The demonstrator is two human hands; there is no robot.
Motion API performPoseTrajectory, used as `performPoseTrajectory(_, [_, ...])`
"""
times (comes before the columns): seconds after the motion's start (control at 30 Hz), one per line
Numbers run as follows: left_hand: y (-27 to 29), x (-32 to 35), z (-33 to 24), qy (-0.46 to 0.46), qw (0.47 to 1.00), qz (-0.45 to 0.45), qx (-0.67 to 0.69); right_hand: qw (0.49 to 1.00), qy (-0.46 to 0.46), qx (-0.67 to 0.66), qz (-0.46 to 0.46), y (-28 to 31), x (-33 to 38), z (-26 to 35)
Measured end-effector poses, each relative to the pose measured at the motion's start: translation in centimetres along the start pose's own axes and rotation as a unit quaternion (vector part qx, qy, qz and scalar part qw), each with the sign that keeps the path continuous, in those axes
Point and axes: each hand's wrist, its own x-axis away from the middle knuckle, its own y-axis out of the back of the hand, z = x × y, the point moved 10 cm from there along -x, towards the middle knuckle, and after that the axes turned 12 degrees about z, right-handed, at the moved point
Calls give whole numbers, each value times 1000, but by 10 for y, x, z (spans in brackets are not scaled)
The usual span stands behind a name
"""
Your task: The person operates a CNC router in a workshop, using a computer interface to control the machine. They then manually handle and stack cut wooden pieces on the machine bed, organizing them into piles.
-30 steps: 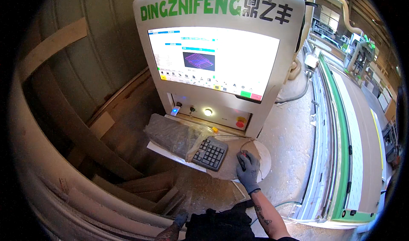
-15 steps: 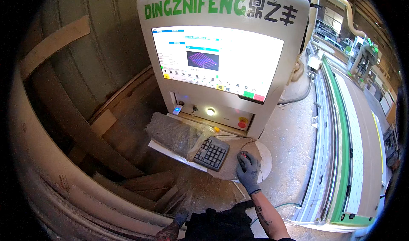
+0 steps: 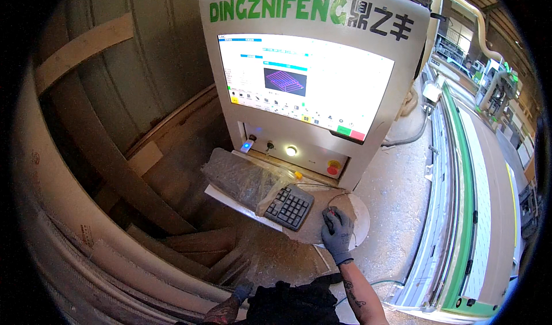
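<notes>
The right hand (image 3: 338, 237), in a grey glove, is curved over a dark mouse (image 3: 329, 216), palm low at the near end and fingers reaching forward along it, a hold that probably keeps the fingertips over its buttons. The left hand (image 3: 243, 291), also gloved, hangs low at the near left beside the person's dark clothing; its fingers are too small and dim to tell whether they are spread, curled or holding anything. The mouse sits at the right end of the shelf (image 3: 360, 214), on a brown sheet (image 3: 307, 231) that likely serves as a pad. Its long axis runs near to far, the front pointing away toward the cabinet and slightly left, roughly in line with the forearm; a thin cable (image 3: 334, 197) curves around beyond it. Just left lies the keyboard (image 3: 289, 208), its long axis slanting from far left to near right. A cloudy plastic cover (image 3: 236, 172) drapes its left part, presumably against dust, leaving the right-hand keys bare. Beyond the shelf stands the pale cabinet (image 3: 368, 138), its lit screen (image 3: 359, 78) facing the person, probably for viewing while the mouse is held. To the right, well apart, a long green-edged machine bed (image 3: 493, 221) stretches near to far.
</notes>
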Motion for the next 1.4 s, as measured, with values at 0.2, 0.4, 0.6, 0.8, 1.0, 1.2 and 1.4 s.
performPoseTrajectory(0.2, [-1,5,6,25,998,-62,-16,1000,8,-2,16,-2,-2,6])
performPoseTrajectory(0.4, [-40,-3,46,211,924,49,314,999,32,24,14,1,0,10])
performPoseTrajectory(0.6, [-32,-2,28,150,966,107,181,1000,27,9,6,-3,4,4])
performPoseTrajectory(0.8, [-24,4,27,226,917,66,321,1000,12,-9,-9,1,8,-3])
performPoseTrajectory(1.0, [-34,9,33,174,913,52,366,999,38,-11,23,-6,2,6])
performPoseTrajectory(1.2, [-28,13,34,152,911,-68,378,1000,17,-6,-2,-9,5,1])
performPoseTrajectory(1.4, [-8,4,1,95,967,5,236,1000,21,0,11,-6,7,-5])
